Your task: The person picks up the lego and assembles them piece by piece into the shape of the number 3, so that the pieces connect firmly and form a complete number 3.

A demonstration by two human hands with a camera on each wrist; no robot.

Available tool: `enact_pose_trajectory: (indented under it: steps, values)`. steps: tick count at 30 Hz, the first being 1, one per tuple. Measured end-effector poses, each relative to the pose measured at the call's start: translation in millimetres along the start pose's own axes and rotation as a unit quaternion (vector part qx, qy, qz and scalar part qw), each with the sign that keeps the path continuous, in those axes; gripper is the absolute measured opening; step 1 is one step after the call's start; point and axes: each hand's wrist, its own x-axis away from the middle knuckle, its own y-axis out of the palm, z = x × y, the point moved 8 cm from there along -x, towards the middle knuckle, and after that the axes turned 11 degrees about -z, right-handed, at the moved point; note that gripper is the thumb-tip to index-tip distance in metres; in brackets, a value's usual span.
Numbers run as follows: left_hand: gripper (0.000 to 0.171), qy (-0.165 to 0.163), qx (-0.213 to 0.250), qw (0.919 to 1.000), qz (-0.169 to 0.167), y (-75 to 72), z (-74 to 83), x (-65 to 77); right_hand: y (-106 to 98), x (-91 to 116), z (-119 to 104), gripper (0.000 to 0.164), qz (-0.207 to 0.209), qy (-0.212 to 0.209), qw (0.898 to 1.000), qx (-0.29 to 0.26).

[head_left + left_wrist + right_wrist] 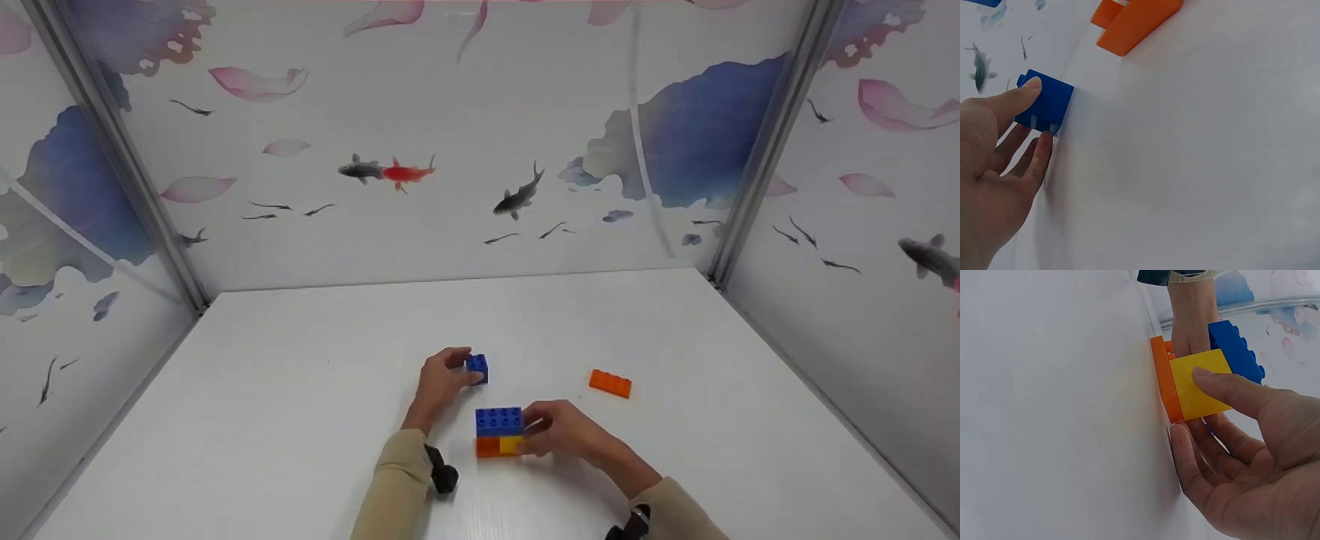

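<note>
My left hand [442,384] pinches a small blue toy brick [1053,104] between thumb and fingertips, low over the table. Nearer to me and to the right stands a stack of bricks. It has a long blue brick [499,421] on top, a yellow brick [1199,385] beneath that, and a thin orange plate [1165,379] at the bottom. My right hand [566,431] grips this stack from its right side, the thumb on the yellow brick's face. Some of the right fingers are hidden behind the stack.
A loose orange brick [610,383] lies on the white table [300,450], right of and beyond the stack. White panels [465,240] printed with fish and petals enclose the table at the back and both sides. Dark devices are strapped to both wrists.
</note>
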Motion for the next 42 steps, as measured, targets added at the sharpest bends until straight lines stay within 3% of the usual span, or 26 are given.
enact_pose_trajectory:
  steps: [11, 23, 28, 42]
  values:
    - [0.043, 0.005, 0.002, 1.0, 0.005, -6.7, 3.1, 5.1, 0, -1, 2, 0.039, 0.006, 0.014, 1.0, 0.002]
    - [0.049, 0.053, 0.003, 0.9986, 0.002, -31.2, 29.3, 16.4, -1, -2, 2, 0.04, 0.012, 0.019, 1.0, 0.009]
    - [0.049, 0.086, 0.004, 0.9961, -0.019, -27.7, 40.7, 27.1, 0, -2, 2, 0.038, 0.012, 0.022, 1.0, 0.01]
    - [0.05, 0.131, 0.014, 0.9899, -0.053, -9.4, 67.9, 58.0, -1, 0, 1, 0.039, -0.002, 0.014, 1.0, 0.011]
